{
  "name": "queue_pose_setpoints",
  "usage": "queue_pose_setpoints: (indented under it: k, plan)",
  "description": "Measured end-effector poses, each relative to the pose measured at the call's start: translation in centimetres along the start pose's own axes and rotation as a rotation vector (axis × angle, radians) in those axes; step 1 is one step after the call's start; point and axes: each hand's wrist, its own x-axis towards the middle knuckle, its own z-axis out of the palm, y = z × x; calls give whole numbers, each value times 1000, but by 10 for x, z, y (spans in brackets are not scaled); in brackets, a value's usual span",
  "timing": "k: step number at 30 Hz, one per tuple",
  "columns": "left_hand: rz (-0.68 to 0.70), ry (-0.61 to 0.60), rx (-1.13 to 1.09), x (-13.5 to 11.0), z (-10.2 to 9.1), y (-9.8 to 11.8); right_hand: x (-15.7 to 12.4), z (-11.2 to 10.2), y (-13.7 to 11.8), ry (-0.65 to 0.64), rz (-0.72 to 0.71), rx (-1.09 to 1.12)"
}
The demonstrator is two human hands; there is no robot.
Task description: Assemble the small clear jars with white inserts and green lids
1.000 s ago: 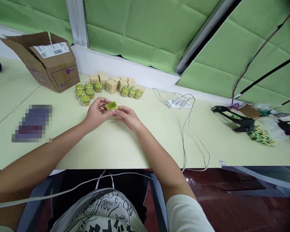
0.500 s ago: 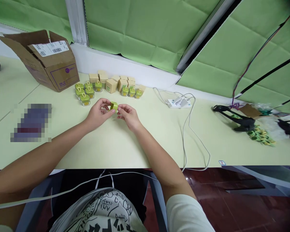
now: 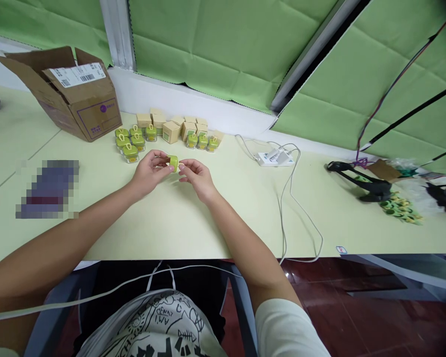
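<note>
A small green jar lid (image 3: pixel 174 163) is held up over the table between my two hands. My left hand (image 3: pixel 150 172) grips its rim from the left with thumb and fingers. From the right, my right hand (image 3: pixel 196 177) pinches at a pale bit on the lid's top, which looks like a loop and is mostly covered by my fingertips. Behind my hands stand several small clear jars (image 3: pixel 130 153) with green lids and cream loops. More such jars (image 3: pixel 202 142) stand a little to the right, in front of small tan boxes (image 3: pixel 171 132).
An open cardboard box (image 3: pixel 92 116) stands at the back left, near a blurred-out dark item (image 3: pixel 52 188). To the right are a white power strip (image 3: pixel 275 158) with trailing cables, a black strap-like frame (image 3: pixel 360 183) and a pile of green-yellow pieces (image 3: pixel 401 208).
The green lid has turned slightly, so its side faces me more and its open end less. Both hands have shifted a touch left, keeping their grip.
</note>
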Motion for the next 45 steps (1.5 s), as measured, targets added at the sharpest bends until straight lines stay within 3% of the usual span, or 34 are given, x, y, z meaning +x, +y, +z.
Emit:
queue_pose_setpoints:
  k: [10, 17, 21, 33, 37, 41, 43, 45]
  plan:
    - [-75, -25, -85, -1, 2, 6, 1, 1, 5, 84, -209, -151]
    - [-86, -72, -168, -1, -1, 7, 1, 1, 5, 58, -191, -157]
    - [-68, -143, -207, 0, -3, 2, -2, 4, 5, 98, -269, -205]
    - [3, -218, -99, 4, -10, -3, -2, 0, 7, 124, -377, -284]
    - [80, -108, 30, 9, -13, -3, -1, -3, 7, 150, -435, -365]
    - [202, 53, 326, 13, -23, -2, 2, -7, 7, 183, -428, -377]
    - [252, 9, 572, 13, -30, -1, 3, -8, 8, 201, -406, -361]
    - [335, -134, 814, 12, -35, -1, 5, -9, 9, 214, -379, -345]
